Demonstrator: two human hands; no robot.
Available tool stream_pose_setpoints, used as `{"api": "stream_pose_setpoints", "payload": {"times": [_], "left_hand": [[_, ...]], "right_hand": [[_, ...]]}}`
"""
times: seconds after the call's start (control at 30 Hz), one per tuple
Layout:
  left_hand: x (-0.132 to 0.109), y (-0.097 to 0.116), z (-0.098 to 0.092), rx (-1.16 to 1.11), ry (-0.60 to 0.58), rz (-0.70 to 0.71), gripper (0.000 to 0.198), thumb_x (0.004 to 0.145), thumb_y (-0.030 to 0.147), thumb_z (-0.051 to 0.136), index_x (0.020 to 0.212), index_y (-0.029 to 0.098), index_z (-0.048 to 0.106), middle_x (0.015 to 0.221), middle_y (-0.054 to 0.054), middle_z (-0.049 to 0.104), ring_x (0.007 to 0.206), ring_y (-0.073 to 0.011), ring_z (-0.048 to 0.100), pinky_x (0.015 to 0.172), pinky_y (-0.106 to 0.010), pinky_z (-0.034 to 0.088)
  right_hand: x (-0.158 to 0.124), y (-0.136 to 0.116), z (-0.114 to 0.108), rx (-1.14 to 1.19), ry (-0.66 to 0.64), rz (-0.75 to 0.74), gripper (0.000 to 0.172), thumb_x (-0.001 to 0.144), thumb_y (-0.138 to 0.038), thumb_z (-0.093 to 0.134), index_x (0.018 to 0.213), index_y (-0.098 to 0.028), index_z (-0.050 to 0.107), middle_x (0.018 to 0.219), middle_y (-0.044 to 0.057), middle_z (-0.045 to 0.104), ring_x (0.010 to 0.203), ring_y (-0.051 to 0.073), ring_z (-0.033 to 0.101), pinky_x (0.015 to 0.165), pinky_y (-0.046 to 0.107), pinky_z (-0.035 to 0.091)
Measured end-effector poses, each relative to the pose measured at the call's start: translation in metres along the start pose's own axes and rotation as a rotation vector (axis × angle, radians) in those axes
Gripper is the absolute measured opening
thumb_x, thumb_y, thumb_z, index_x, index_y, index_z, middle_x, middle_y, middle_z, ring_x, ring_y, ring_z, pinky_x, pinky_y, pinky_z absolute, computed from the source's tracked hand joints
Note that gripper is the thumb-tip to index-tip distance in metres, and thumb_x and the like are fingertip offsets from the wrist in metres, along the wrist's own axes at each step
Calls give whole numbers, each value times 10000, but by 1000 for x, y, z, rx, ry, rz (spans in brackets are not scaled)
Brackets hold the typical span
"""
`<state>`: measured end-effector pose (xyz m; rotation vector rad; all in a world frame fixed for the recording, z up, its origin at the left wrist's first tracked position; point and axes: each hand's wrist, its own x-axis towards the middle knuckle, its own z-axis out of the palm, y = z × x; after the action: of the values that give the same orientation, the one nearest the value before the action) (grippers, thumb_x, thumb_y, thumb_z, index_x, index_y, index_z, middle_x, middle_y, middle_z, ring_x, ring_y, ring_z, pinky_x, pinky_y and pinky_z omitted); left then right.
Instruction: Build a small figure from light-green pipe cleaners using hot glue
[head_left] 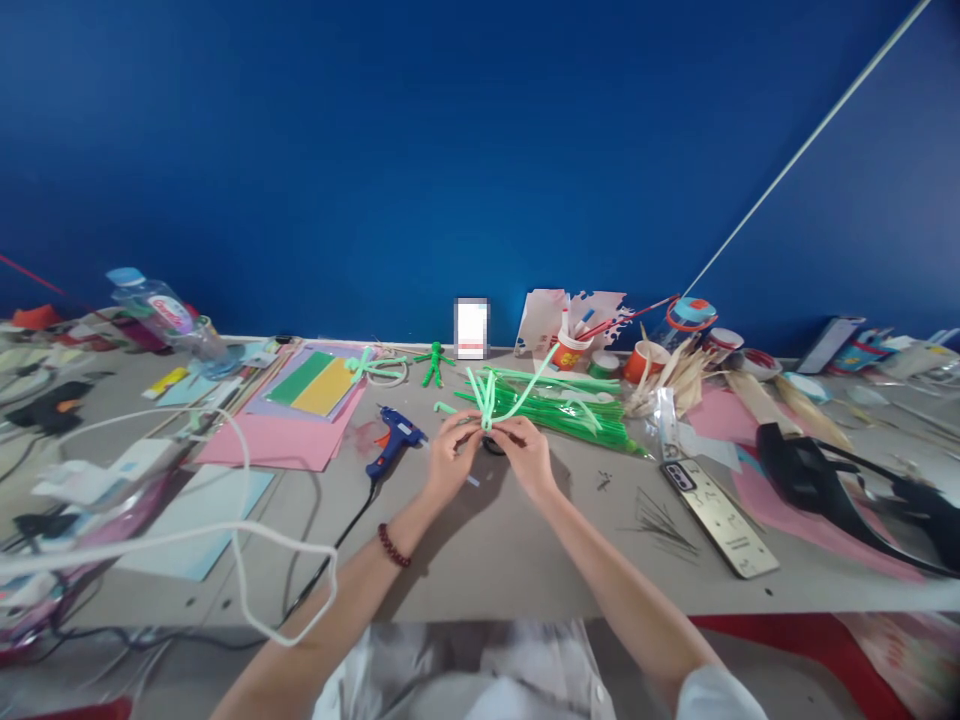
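My left hand (pixel 452 457) and my right hand (pixel 526 452) meet over the middle of the grey table (pixel 487 560). Both pinch a small bundle of light green pipe cleaners (pixel 491 395) whose ends fan upward between the fingers. Just behind lies a pile of green pipe cleaners in a clear wrapper (pixel 570 412). A blue glue gun (pixel 395 438) lies left of my left hand. A small green pipe cleaner figure (pixel 434 362) stands further back.
Pink, green and yellow paper sheets (pixel 300 415) lie at left with a white cord (pixel 240 520) and a water bottle (pixel 161 315). Cups with pens (pixel 571 345), dried husks (pixel 675 375), a ruler (pixel 720 515) and black goggles (pixel 817 475) sit at right.
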<state>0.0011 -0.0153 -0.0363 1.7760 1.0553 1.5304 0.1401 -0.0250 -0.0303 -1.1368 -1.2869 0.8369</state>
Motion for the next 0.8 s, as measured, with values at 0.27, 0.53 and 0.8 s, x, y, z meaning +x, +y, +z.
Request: {"api": "stream_pose_setpoints", "payload": {"times": [0.27,0.53,0.8], "left_hand": [[-8,5,5,-20,36,-51,148,824,260,565,807,172,683,1070,-106,552,904,-180,614,687,-287,557],[-13,8,14,-249,110,-214,138,770,307,636,774,184,698,991,-78,547,923,-173,598,686,-245,559],[-11,9,13,-298,45,-196,136,747,299,654,817,186,686,964,-65,547,866,-164,605,682,-281,567]], "right_hand": [[-4,3,8,368,2,281,174,624,-351,739,713,-201,737,734,14,583,632,120,490,572,254,409],[-6,-1,10,568,-2,414,165,597,-342,769,669,-200,725,741,11,608,635,117,477,578,257,382],[-6,3,7,481,-10,327,189,652,-382,730,711,-203,728,728,2,583,602,104,461,563,250,394]]}}
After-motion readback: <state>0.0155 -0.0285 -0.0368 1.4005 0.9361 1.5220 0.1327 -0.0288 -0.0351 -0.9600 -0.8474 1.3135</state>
